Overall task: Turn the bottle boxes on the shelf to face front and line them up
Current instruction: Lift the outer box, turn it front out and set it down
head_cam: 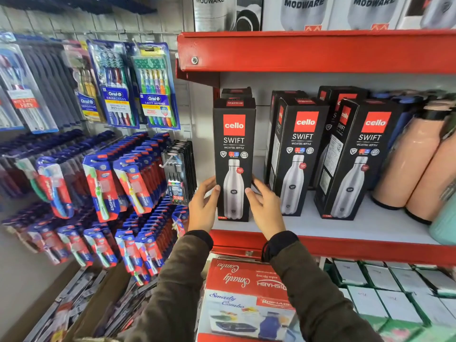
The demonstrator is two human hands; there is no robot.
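Three black Cello Swift bottle boxes stand upright at the front of the red shelf [345,245]. The left box [234,144] faces front at the shelf's left end. My left hand [203,208] presses its lower left side and my right hand [265,208] its lower right side, so both hands clasp it. The middle box [299,154] and the right box [357,159] stand to the right, each turned slightly so a side panel shows. More black boxes stand behind them, partly hidden.
Peach-coloured bottles [409,164] stand at the shelf's right end. Hanging toothbrush packs [123,85] fill the wall panel on the left. A red and white combo box [246,299] sits below the shelf, with white and green boxes [394,287] to its right.
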